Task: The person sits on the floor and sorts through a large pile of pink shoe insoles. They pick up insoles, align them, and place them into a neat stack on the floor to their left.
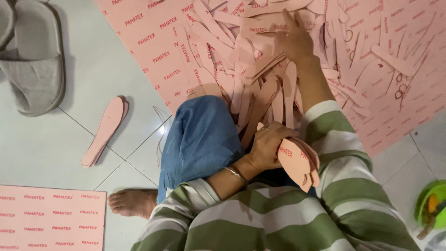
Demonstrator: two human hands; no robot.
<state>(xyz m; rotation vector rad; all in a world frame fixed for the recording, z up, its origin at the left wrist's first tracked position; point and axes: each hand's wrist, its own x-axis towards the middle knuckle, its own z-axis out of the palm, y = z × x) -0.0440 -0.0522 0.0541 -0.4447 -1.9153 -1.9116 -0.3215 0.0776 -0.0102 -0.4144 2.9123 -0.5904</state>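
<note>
Loose insole pieces point(260, 88) piled on a sheet point(158, 42) ahead; single insole point(104, 130) left on floor point(93, 79); slipper point(32, 60) beyond it.

Pale pink insoles point(260, 88) lie heaped on pink sheets point(158, 51) patterned with repeated red lettering; another such sheet point(51, 218) fills the lower left. The sleeves point(344, 153) carry green and white stripes, the trouser leg point(200, 139) is blue. A grey slipper point(35, 60) sits upper left on white tiles point(42, 148); a green bowl point(429, 200) lies at the right edge.
</note>
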